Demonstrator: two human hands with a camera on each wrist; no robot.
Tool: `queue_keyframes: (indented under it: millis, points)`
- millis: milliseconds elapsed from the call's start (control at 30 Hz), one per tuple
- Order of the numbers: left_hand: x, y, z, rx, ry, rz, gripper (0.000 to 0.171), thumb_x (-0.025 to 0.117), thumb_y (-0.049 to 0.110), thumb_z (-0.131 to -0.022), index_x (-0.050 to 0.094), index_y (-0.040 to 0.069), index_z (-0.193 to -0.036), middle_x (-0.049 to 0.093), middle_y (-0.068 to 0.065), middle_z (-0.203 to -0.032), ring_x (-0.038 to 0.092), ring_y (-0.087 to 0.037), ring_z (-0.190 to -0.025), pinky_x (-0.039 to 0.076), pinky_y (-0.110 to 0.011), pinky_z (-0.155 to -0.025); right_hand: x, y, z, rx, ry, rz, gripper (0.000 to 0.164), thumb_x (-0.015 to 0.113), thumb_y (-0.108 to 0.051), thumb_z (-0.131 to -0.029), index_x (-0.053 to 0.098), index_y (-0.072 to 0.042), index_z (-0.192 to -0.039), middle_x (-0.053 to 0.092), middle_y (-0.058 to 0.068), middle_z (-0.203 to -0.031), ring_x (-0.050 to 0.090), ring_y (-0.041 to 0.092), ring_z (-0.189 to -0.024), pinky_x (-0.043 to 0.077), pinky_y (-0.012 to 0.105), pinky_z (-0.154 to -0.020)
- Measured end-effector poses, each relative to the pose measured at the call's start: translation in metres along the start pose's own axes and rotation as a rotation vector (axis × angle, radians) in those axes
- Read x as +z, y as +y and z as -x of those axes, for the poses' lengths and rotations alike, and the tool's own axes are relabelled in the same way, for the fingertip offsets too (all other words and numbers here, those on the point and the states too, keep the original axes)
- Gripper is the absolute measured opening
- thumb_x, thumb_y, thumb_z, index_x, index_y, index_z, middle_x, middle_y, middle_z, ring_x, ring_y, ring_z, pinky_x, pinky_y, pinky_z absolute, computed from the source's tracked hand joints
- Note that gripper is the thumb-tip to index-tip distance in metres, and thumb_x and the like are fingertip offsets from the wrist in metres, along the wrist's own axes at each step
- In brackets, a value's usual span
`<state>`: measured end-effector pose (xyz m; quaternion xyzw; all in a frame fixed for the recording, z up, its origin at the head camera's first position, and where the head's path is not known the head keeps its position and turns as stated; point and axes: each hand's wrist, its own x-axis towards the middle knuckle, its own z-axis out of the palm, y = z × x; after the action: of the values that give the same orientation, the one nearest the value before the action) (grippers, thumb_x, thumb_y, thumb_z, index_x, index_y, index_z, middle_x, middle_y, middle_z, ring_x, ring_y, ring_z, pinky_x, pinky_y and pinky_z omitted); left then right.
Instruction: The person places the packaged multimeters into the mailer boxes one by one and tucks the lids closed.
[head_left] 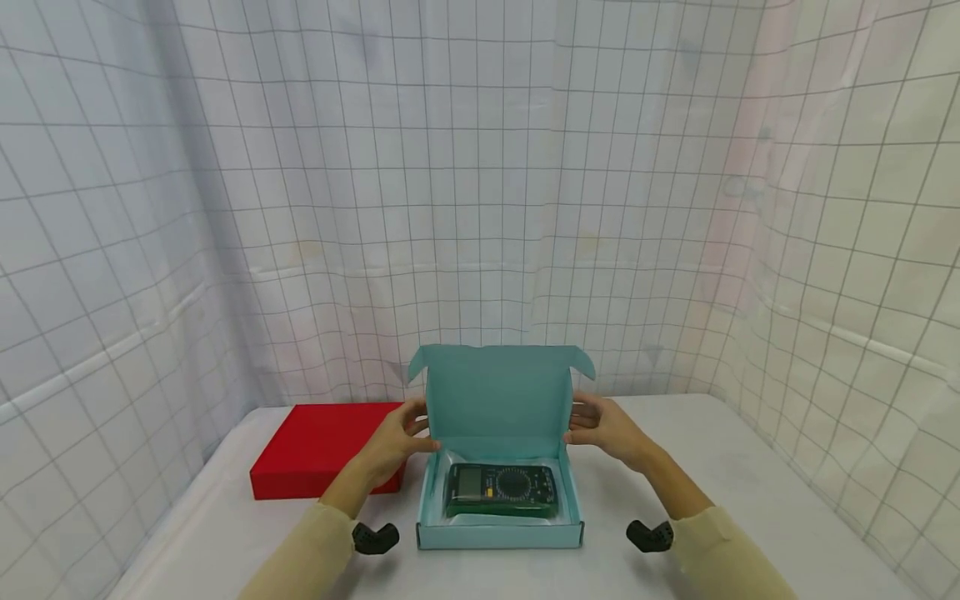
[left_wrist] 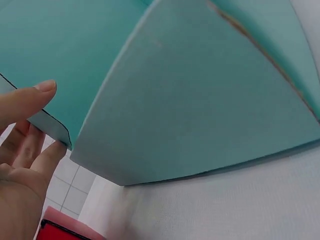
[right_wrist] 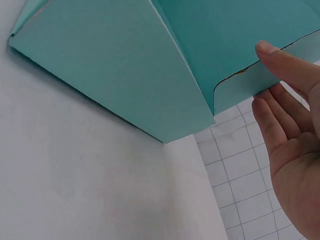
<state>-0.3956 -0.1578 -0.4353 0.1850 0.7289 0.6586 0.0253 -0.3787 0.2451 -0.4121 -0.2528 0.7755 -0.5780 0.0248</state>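
In the head view a light-blue cardboard box (head_left: 499, 537) stands with its lid (head_left: 498, 392) raised upright at the back, side flaps spread at the top. Inside lies a dark green multimeter (head_left: 502, 490) with a round dial and a small display, on clear plastic wrapping. My left hand (head_left: 401, 437) pinches the lid's left edge, thumb at the front and fingers behind. Opposite it, my right hand (head_left: 607, 429) pinches the right edge the same way. Both wrist views show the thumb on the lid's side flap, fingers on its outer face.
A flat red box (head_left: 322, 450) lies on the white table (head_left: 720, 467) to the left, partly behind my left hand and forearm. White curtains with a grid pattern (head_left: 487, 208) surround the table at the back and sides.
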Motion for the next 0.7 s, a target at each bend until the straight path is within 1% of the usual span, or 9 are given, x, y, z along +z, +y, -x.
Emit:
queue_keyframes:
  millis: [167,367,467,533,600,700]
  points:
    - [0.001,-0.001,0.005,0.022,0.007,-0.022,0.082,0.085,-0.003,-0.079,0.046,0.009,-0.15,0.044,-0.014,-0.156,0.042,-0.044,-0.142,0.051,-0.053,-0.099,0.003,0.001,0.003,-0.005,-0.001,0.013,0.075,0.079,-0.001,-0.09,0.04,0.003,-0.154,0.05,0.028,-0.148,0.05,0.045,-0.135,0.052,0.042,-0.1]
    - [0.001,0.002,0.01,0.036,-0.018,-0.049,0.077,0.082,-0.007,-0.081,0.047,0.008,-0.148,0.045,-0.016,-0.156,0.043,-0.043,-0.142,0.05,-0.052,-0.101,0.004,0.005,0.008,-0.003,-0.004,0.042,0.078,0.081,-0.002,-0.089,0.039,0.002,-0.155,0.048,0.027,-0.151,0.049,0.044,-0.136,0.052,0.042,-0.101]
    - [0.003,0.004,0.012,0.058,-0.02,-0.099,0.078,0.081,-0.01,-0.08,0.048,0.008,-0.149,0.048,-0.017,-0.153,0.045,-0.045,-0.14,0.05,-0.051,-0.099,0.004,0.005,0.011,-0.003,-0.008,0.053,0.082,0.082,-0.003,-0.088,0.037,0.003,-0.156,0.047,0.027,-0.152,0.049,0.044,-0.136,0.051,0.041,-0.101]
    - [0.004,0.007,0.012,0.071,-0.017,-0.144,0.083,0.082,-0.011,-0.08,0.046,0.01,-0.152,0.049,-0.017,-0.152,0.047,-0.046,-0.138,0.051,-0.051,-0.098,0.004,0.005,0.013,-0.001,-0.012,0.066,0.085,0.082,-0.003,-0.088,0.034,0.004,-0.157,0.045,0.027,-0.153,0.049,0.043,-0.136,0.051,0.039,-0.101]
    - [0.006,0.008,0.014,0.085,-0.017,-0.196,0.09,0.082,-0.01,-0.08,0.041,0.01,-0.157,0.049,-0.018,-0.152,0.048,-0.047,-0.137,0.053,-0.051,-0.096,0.005,0.005,0.015,0.0,-0.017,0.083,0.087,0.082,-0.003,-0.088,0.031,0.005,-0.158,0.044,0.028,-0.153,0.049,0.043,-0.137,0.05,0.039,-0.102]
    - [0.01,0.008,0.017,0.078,-0.011,-0.246,0.098,0.083,-0.01,-0.079,0.033,0.009,-0.162,0.048,-0.019,-0.152,0.048,-0.048,-0.136,0.054,-0.051,-0.094,0.006,0.005,0.02,0.001,-0.019,0.124,0.09,0.082,-0.003,-0.088,0.028,0.007,-0.158,0.042,0.027,-0.156,0.048,0.043,-0.137,0.049,0.038,-0.103]
